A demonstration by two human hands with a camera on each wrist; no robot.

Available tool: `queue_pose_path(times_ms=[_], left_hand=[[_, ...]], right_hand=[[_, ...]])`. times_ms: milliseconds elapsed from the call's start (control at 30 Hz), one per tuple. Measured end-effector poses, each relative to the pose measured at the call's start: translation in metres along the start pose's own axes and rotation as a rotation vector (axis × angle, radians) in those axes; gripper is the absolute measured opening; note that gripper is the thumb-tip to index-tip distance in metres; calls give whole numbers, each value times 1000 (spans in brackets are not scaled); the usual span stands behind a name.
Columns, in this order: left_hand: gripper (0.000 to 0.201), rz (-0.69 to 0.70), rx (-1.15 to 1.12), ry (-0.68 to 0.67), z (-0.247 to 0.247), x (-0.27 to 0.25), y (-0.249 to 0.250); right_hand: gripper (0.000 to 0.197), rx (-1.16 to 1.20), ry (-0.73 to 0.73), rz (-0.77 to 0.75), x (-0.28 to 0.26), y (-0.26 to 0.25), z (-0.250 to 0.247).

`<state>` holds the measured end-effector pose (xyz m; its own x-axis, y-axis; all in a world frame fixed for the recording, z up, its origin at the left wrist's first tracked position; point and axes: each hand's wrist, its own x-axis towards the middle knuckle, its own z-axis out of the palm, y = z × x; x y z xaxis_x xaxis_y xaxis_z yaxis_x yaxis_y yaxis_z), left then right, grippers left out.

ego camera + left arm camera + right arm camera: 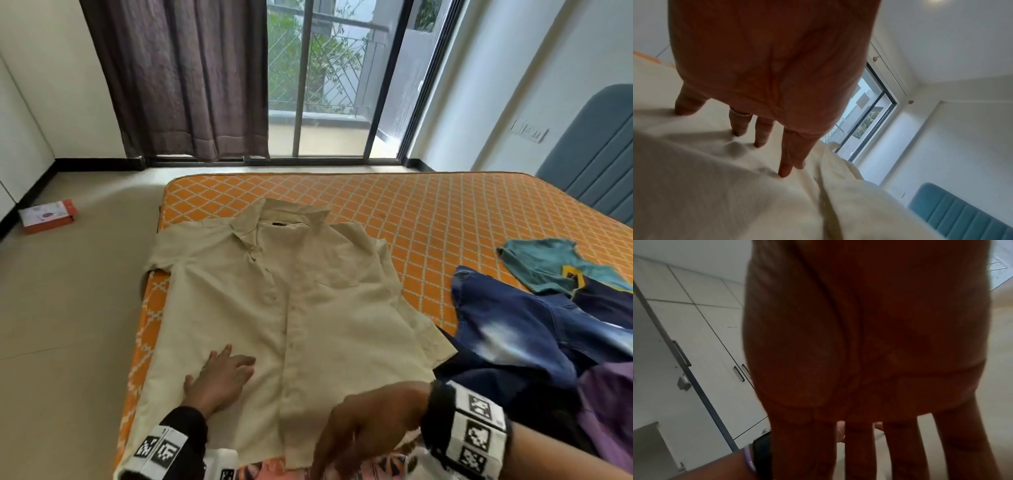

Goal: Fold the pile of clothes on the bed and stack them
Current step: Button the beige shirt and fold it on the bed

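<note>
left hand: flat on the beige shirt, fingers straight and spread a bit, pressing the lower left side of the front. The left wrist cam shows the fingertips right down on the cloth, with little creases around them.
right hand: down by the shirt's bottom hem, fingers straight and slightly apart, pointing down. It looks like it's on or just over the hem, but it's too blurry to say whether it touches. Not gripping anything that I can see.
shirt: laid face up and buttoned on the near left part of the bed, collar at the far end. The left sleeve hangs off the mattress edge.
rest of the pile: blue jeans just right of the shirt, a teal top behind them, and something purple at the right edge.
under the hem: a pink patterned cloth peeking out.
room: dark curtain, a glass sliding door, and an orange box on the floor to the left.
</note>
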<state>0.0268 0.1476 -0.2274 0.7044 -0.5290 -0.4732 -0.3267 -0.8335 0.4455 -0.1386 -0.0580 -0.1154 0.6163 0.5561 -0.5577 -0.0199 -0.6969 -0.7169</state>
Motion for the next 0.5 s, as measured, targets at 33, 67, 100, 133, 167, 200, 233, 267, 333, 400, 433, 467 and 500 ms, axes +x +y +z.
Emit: queue_pose_path(times_ms=[33, 67, 100, 133, 167, 200, 233, 267, 333, 400, 433, 467, 500], left_hand=[[38, 2, -39, 20, -2, 1, -7], [35, -4, -83, 42, -5, 2, -15], [32, -17, -111, 73, -9, 3, -23], [31, -44, -128, 110, -12, 3, -31], [32, -79, -138, 145, -16, 2, -38], [35, -121, -150, 183, -23, 2, -45], [39, -172, -160, 219, -29, 1, -49], [44, -227, -179, 263, -35, 2, -55], [54, -325, -221, 327, -47, 8, -67], [63, -386, -307, 345, -56, 16, -78], [66, -418, -377, 329, -58, 21, -84], [68, -435, -457, 309, -57, 28, -91], [70, -446, -519, 289, -55, 35, -98]], right_hand=[[33, 26, 13, 41, 3, 3, -4], [32, 61, 85, 82, 5, 7, -12], [30, 114, 202, 134, 6, 14, -23], [28, 181, 348, 199, 6, 23, -34], [25, 257, 513, 277, 5, 37, -46], [22, 355, 679, 350, 3, 49, -59], [19, 453, 847, 432, 0, 70, -69], [17, 514, 999, 525, -6, 93, -77], [27, 547, 1170, 771, -17, 139, -86], [39, 559, 1086, 994, -23, 175, -86], [36, 582, 1035, 1044, -24, 181, -84], [35, 595, 1000, 1066, -26, 184, -82], [36, 590, 969, 1080, -29, 180, -80]])
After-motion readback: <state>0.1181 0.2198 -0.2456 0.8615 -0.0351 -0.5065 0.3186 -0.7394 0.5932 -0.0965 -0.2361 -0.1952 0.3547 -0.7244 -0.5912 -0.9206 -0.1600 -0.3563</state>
